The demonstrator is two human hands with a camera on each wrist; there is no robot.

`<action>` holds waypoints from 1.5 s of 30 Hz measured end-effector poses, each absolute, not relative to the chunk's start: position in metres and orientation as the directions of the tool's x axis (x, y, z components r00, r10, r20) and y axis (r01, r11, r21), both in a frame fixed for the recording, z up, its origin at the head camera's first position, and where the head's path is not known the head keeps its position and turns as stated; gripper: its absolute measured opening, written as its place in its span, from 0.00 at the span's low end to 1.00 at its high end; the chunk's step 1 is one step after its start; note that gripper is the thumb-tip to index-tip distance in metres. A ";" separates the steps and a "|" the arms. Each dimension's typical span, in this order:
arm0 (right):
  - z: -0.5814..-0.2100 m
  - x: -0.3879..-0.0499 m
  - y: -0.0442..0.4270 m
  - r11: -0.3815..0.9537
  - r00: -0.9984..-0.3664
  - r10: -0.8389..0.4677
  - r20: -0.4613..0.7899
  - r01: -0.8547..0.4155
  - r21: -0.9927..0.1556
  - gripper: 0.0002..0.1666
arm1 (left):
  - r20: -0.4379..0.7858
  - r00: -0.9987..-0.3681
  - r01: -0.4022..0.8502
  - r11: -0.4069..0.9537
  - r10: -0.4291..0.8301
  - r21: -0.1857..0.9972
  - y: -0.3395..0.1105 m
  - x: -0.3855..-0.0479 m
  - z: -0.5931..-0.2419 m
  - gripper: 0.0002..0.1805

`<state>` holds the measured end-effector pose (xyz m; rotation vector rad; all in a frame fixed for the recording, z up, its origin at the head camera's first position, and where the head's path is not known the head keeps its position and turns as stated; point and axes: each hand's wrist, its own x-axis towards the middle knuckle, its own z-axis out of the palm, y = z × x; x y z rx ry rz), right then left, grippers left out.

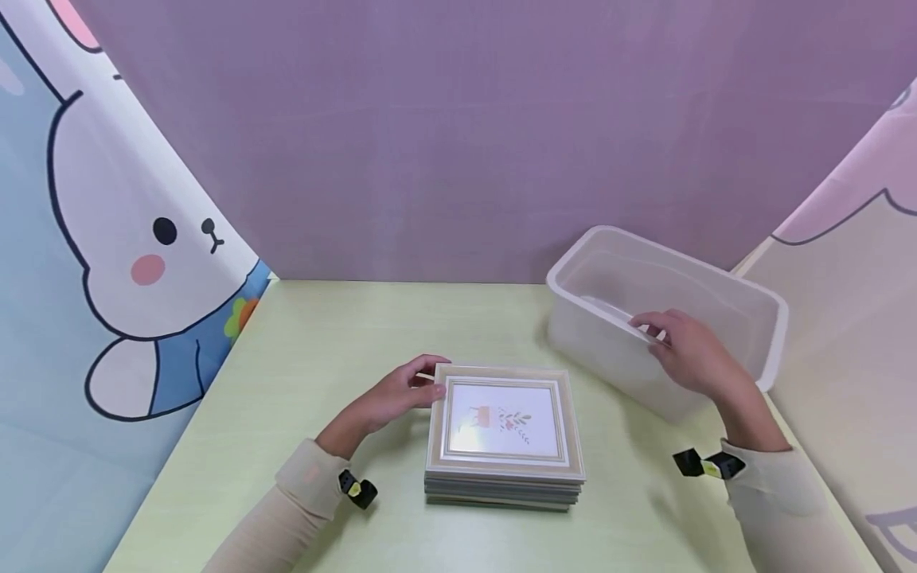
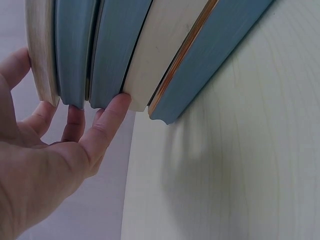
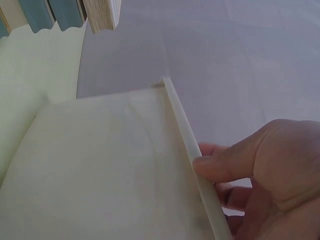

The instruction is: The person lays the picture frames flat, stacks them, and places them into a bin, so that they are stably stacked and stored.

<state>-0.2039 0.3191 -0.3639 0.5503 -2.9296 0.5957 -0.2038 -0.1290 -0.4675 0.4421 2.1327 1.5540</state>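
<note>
A stack of several picture frames (image 1: 505, 485) lies on the table, its top frame (image 1: 573, 430) cream-edged with a deer-and-leaf print. My left hand (image 1: 394, 394) rests against the stack's far left corner, thumb at the top frame's edge. In the left wrist view, the spread fingers (image 2: 107, 125) touch the sides of blue-grey and pale frames (image 2: 75, 50). My right hand (image 1: 691, 350) holds the near long rim of a translucent white plastic bin (image 1: 609, 350). The right wrist view shows the thumb (image 3: 215, 167) outside the rim (image 3: 182, 125) and the other fingers behind it.
The bin stands at the table's back right, beside the side curtain (image 1: 852, 318). A purple backdrop (image 1: 430, 159) closes off the table's (image 1: 344, 318) far edge. At the left hangs a curtain with a cartoon rabbit (image 1: 165, 294).
</note>
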 end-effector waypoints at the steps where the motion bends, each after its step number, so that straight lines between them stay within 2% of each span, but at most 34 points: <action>1: -0.364 -0.206 0.320 0.851 -0.926 -0.338 0.170 -0.378 -0.364 0.20 | -0.176 -0.841 -0.010 0.311 0.511 0.950 -0.129 -0.204 -0.468 0.28; 19: -0.357 -0.233 0.320 0.780 -0.873 -0.466 0.141 -0.481 -0.399 0.22 | -0.186 -0.848 -0.011 0.334 0.497 0.943 -0.131 -0.200 -0.463 0.27; 45: -0.362 -0.262 0.292 0.742 -0.866 -0.483 0.132 -0.484 -0.464 0.23 | -0.161 -0.834 0.004 0.298 0.527 0.955 -0.128 -0.204 -0.466 0.27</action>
